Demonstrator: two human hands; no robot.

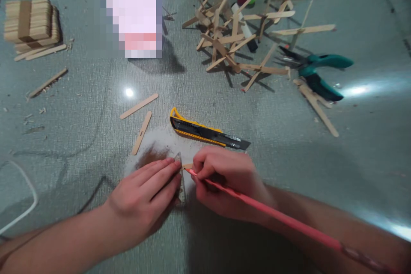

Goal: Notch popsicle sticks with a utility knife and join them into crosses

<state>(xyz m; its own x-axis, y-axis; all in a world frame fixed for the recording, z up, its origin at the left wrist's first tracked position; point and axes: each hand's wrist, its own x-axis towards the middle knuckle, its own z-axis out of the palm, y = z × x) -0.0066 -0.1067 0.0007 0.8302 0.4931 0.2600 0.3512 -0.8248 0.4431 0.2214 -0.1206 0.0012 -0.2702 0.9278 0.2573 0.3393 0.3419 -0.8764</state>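
My left hand (pixel 147 188) lies with its fingers together on a clear plastic ruler (pixel 182 192), holding it down; the thumb is mostly hidden. Part of the ruler pokes out past the fingertips. My right hand (pixel 224 175) is closed around a red pencil (pixel 272 212). The pencil's point touches or nearly touches a wooden craft stick (pixel 187 166) at the ruler's edge. Most of that stick is covered by my hands. Just beyond them, a yellow and black utility knife (pixel 205 130) rests on the table with its blade out to the right.
Beyond the knife are two loose craft sticks (pixel 141 132) and a heap of crossed stick pieces (pixel 224 43). Green-handled pliers (pixel 316 66) lie at the right. A banded stack of sticks (pixel 30 21) sits far left; a white cable (pixel 30 192) curves nearer. A blurred-out object (pixel 138 8) stands at the back.
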